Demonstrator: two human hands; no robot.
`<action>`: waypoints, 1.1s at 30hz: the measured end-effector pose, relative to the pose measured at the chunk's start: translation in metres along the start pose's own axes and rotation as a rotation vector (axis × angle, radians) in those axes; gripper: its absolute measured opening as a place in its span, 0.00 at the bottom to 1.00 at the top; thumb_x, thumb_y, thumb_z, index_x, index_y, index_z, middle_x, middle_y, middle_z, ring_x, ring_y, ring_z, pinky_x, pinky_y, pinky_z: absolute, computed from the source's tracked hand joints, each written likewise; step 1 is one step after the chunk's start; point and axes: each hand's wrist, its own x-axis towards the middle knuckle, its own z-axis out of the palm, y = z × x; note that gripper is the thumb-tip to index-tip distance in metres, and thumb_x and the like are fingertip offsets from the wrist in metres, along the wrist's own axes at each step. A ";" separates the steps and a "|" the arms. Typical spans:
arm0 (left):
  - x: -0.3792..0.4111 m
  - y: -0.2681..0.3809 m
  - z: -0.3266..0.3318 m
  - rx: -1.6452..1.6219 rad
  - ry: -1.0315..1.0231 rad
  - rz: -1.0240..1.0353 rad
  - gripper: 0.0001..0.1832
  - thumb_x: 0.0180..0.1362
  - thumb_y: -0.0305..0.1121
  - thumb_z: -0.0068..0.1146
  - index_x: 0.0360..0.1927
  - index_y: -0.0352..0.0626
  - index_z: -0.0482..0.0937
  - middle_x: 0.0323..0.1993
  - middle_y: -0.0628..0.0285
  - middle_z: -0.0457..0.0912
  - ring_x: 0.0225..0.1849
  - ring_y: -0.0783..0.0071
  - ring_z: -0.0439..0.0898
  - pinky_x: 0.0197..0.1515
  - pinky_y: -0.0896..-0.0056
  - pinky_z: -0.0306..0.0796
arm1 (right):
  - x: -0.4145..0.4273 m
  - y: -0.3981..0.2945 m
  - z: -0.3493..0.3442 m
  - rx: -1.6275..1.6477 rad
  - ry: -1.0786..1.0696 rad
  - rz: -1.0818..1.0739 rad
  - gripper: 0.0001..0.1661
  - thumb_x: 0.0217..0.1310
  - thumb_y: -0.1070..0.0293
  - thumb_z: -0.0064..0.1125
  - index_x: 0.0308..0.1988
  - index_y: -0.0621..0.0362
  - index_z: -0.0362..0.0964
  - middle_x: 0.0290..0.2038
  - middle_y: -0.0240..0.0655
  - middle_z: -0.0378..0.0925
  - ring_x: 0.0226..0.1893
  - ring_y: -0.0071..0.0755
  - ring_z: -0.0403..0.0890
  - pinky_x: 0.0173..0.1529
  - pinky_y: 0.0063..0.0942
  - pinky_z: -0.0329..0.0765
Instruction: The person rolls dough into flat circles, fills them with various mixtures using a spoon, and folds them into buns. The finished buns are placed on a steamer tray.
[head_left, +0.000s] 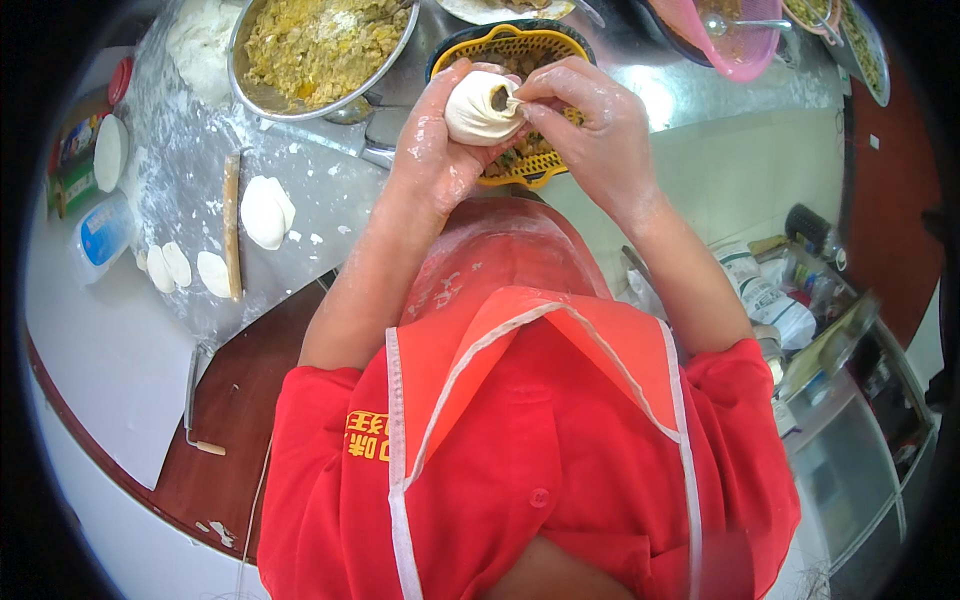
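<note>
My left hand (442, 142) cups a pleated dough bun (480, 111) with dark filling showing through a gap at its top. The fingertips of my right hand (592, 120) pinch the dough's edge at the right of that gap. Both hands are dusted with flour. Beneath them is a yellow plastic basket (536, 169) holding a chunky filling, partly hidden by my hands. At the upper left stands a metal bowl (247, 94) of yellowish filling. A wooden rolling pin (232, 225) lies on the floured metal table (322, 195), with flattened dough rounds (266, 212) at both sides of it.
Loose dough or flour (202, 49) lies at the table's upper left. A pink plastic basket (739, 56) with a spoon stands at the upper right, near a tray of greenish filling (862, 52). A plastic tub (103, 234) is by the left edge. A cluttered rack (847, 420) stands lower right.
</note>
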 end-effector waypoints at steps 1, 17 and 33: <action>-0.002 -0.003 -0.001 0.024 0.011 0.013 0.16 0.65 0.43 0.44 0.44 0.41 0.73 0.41 0.59 0.79 0.42 0.66 0.79 0.45 0.60 0.77 | -0.003 -0.001 0.002 0.071 -0.013 0.054 0.06 0.49 0.72 0.60 0.31 0.59 0.77 0.30 0.36 0.78 0.30 0.35 0.79 0.36 0.26 0.75; -0.021 -0.014 -0.017 0.092 0.028 -0.167 0.15 0.63 0.43 0.46 0.45 0.44 0.74 0.38 0.62 0.80 0.36 0.70 0.80 0.39 0.64 0.77 | -0.006 -0.021 -0.014 -0.310 -0.340 -0.773 0.11 0.42 0.77 0.60 0.32 0.54 0.74 0.28 0.33 0.72 0.27 0.34 0.74 0.29 0.29 0.73; -0.078 -0.052 -0.051 -0.231 -0.006 -0.384 0.15 0.67 0.43 0.42 0.39 0.40 0.72 0.33 0.59 0.79 0.33 0.69 0.81 0.34 0.69 0.79 | -0.066 -0.053 0.003 -0.082 -0.713 -0.176 0.15 0.63 0.60 0.42 0.33 0.58 0.70 0.33 0.40 0.72 0.38 0.45 0.75 0.40 0.35 0.73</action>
